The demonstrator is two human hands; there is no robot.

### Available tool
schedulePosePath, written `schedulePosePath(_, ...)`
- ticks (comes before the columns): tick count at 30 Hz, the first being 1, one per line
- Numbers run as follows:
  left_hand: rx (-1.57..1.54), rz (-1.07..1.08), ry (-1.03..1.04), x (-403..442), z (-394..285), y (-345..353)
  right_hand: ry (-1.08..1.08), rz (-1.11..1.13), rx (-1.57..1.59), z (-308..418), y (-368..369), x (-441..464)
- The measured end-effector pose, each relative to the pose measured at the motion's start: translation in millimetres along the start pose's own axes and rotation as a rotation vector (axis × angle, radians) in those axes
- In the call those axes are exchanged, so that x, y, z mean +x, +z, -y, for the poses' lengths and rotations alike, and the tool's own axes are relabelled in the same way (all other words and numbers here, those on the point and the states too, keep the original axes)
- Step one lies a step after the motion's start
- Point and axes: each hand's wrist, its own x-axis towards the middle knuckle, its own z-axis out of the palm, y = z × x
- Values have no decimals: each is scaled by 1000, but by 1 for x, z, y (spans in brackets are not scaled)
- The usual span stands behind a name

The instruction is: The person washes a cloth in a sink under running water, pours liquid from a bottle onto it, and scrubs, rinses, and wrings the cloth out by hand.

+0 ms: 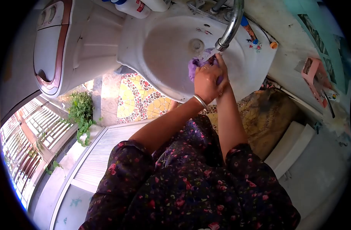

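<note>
Over the white washbasin (164, 57), both of my hands are closed around a wet, bunched purple cloth (192, 69). My left hand (207, 82), with a bangle at the wrist, lies on top and wraps the cloth. Behind it and partly covered by it, my right hand (223, 71) grips the same cloth from the right. Water runs from the curved metal tap (232, 30) onto the cloth and the fingers. Part of the cloth is hidden beneath my hands. The basin's drain (197, 45) shows just beyond them.
A white bottle (134, 8) stands at the basin's back left. A toothbrush or similar blue-and-orange item (249, 30) lies on the right rim. A washing machine (49, 50) stands at the left, and a pink holder (315, 78) hangs on the right wall.
</note>
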Motion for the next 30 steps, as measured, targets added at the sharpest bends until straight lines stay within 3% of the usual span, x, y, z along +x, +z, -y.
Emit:
schedulePosePath(2,-21,57,22,20,13,-4,-240,-367,-27,-28,34,-9)
schedulePosePath(3,-109,42,-202,46,27,-12,-256,-462,-11,-38,62,-22)
schedulePosePath(4,-194,23,-426,62,32,-16,-243,-458,16,-48,59,-23)
schedulePosePath(5,-199,20,-422,61,30,-13,-236,-438,15,-46,54,-20)
schedulePosePath(7,153,-214,-85,43,27,-4,-201,-340,11,-36,54,-18)
schedulePosePath(8,108,-296,-86,27,20,5,-175,-260,4,-26,59,-19)
schedulePosePath(9,76,-217,-63,8,4,5,-160,-132,-105,-22,26,-4)
schedulePosePath(10,41,-137,-40,-3,-7,3,73,-116,-57,-2,43,-21)
schedulePosePath(11,41,-135,-36,-3,-5,4,132,-114,-18,4,20,-12)
schedulePosePath(13,-106,-71,-61,0,3,5,-34,-224,-52,-3,21,-5)
schedulePosePath(14,-61,-67,-269,17,16,3,-257,-339,-123,-25,29,-5)
schedulePosePath(16,-70,-116,-339,59,47,-8,-210,-489,-149,-33,78,-21)
schedulePosePath(18,-2,-175,-291,58,42,-10,-239,-458,-173,-32,71,-13)
schedulePosePath(20,108,-245,-203,36,37,2,-93,-409,-288,-18,53,-7)
schedulePosePath(21,49,-294,-125,19,22,5,-235,-264,-122,-25,37,10)
schedulePosePath(23,105,-83,22,-3,3,2,-43,-16,45,-14,17,2)
schedulePosePath(24,110,11,30,-5,-8,-4,-60,-40,77,-20,17,1)
schedulePosePath(25,59,9,-117,4,-1,-6,-77,-62,110,-23,26,-3)
schedulePosePath(26,1,10,-267,22,11,-9,-171,-178,78,-32,35,-6)
schedulePosePath(27,-102,-116,-171,38,33,-9,-161,-420,-47,-37,61,-15)
schedulePosePath(30,-15,-90,-378,55,35,-17,-233,-464,40,-46,64,-13)
